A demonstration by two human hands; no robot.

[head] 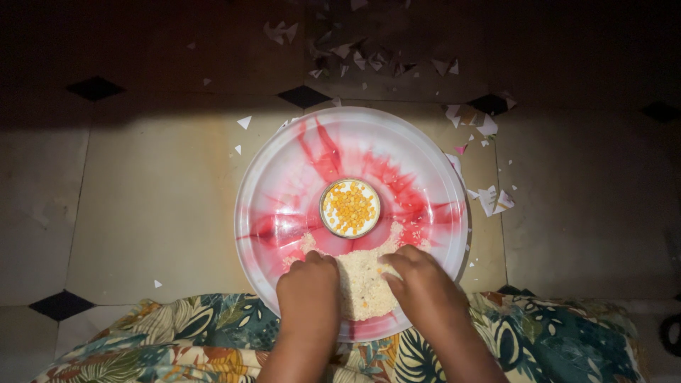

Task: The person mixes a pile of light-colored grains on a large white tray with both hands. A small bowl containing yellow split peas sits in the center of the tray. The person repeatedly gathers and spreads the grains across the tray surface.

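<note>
A large round plate (pixel 284 170), white with red streaks, lies on the tiled floor. At its centre stands a small round bowl (pixel 350 208) of yellow split lentils. A heap of pale rice grains (pixel 363 280) covers the plate's near part. My left hand (pixel 308 294) rests palm down on the left side of the heap, fingers together. My right hand (pixel 420 284) lies on the right side, its fingertips touching the grains near the heap's top. Whether anything is pinched between the fingers is hidden.
Torn bits of white paper (pixel 494 200) lie scattered on the floor to the right of the plate and beyond it. A leaf-patterned cloth (pixel 177 340) covers my lap under the plate's near rim. The far floor is dark.
</note>
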